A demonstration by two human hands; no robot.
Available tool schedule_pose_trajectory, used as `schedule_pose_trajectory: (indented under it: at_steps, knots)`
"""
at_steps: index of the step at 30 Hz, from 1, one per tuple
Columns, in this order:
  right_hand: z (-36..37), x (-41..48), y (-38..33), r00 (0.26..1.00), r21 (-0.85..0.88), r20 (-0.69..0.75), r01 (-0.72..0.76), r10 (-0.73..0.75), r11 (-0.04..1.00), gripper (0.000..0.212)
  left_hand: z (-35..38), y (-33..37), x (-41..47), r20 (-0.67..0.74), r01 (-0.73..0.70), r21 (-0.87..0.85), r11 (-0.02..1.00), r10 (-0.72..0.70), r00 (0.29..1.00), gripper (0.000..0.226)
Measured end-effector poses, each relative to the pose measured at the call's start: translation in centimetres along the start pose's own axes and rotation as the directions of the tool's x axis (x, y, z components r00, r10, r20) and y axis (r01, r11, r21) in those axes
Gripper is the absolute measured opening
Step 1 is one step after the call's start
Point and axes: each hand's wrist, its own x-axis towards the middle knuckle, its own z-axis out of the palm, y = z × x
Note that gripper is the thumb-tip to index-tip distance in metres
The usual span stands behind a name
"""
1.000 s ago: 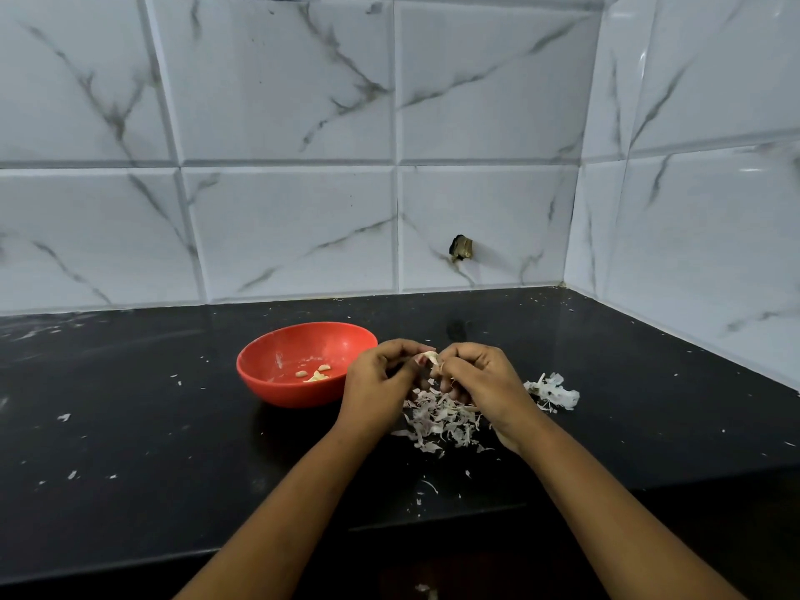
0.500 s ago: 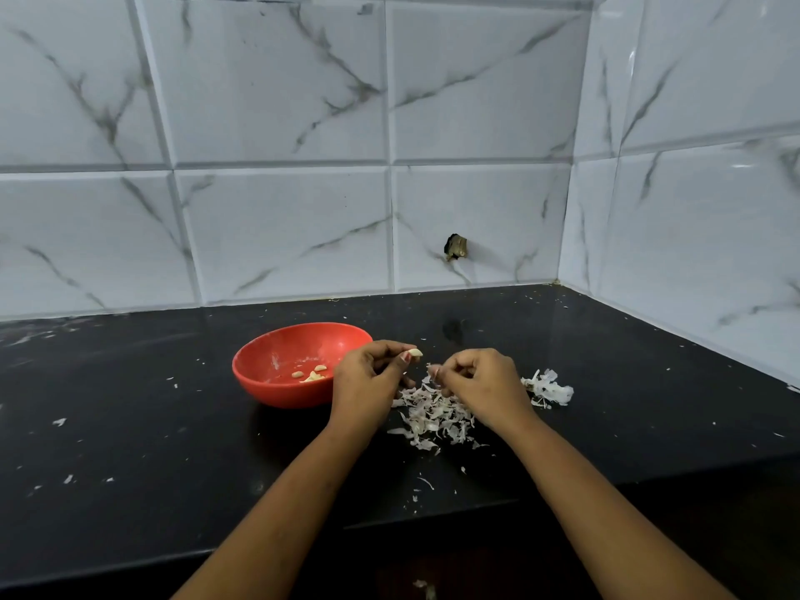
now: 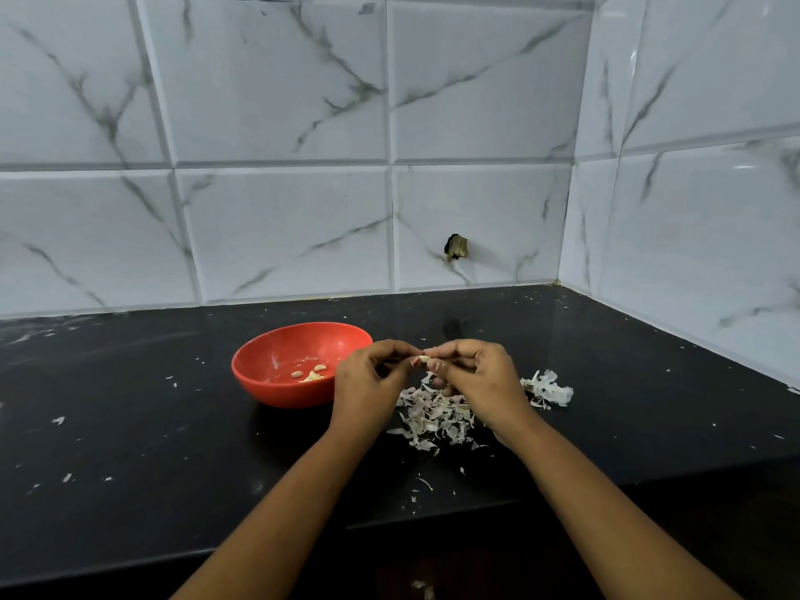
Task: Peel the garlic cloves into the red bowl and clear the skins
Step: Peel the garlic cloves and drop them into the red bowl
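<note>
A small pale garlic clove (image 3: 423,359) is pinched between the fingertips of my left hand (image 3: 368,385) and my right hand (image 3: 478,381), just above the black counter. Left of my hands stands the red bowl (image 3: 277,383), holding a few peeled cloves (image 3: 311,374). Under and between my hands lies a heap of papery garlic skins (image 3: 433,415). A second, smaller clump of skins (image 3: 547,389) lies to the right of my right hand.
The black counter (image 3: 130,448) carries scattered skin flecks, with its front edge near my forearms. White marble tiles form the back wall and the right wall, meeting in a corner at the far right. A small dark fixture (image 3: 456,247) sticks out of the back wall.
My hands had drawn apart, the left one holding the clove, and have come back together. Both now pinch the clove above the skin heap.
</note>
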Motion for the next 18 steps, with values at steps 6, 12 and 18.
schedule_pose_trajectory:
  at_steps: [6, 12, 18]
  knots:
    - [0.08, 0.01, -0.18, 0.999, 0.118, 0.034, -0.043, 0.039, 0.992, 0.01, -0.37, -0.12, -0.46, -0.038, -0.316, 0.431, 0.845, 0.367, 0.93, 0.012]
    - [-0.01, 0.08, 0.03, 0.998, 0.094, 0.049, -0.051, 0.047, 0.994, 0.008, -0.27, -0.5, -0.41, -0.014, -0.295, 0.4, 0.868, 0.328, 0.945, 0.017]
    - [-0.56, 0.45, 0.56, 0.993, 0.003, -0.112, -0.044, 0.044, 0.999, 0.014, -0.46, -0.22, -0.42, -0.046, -0.181, 0.389, 0.903, 0.215, 0.976, 0.005]
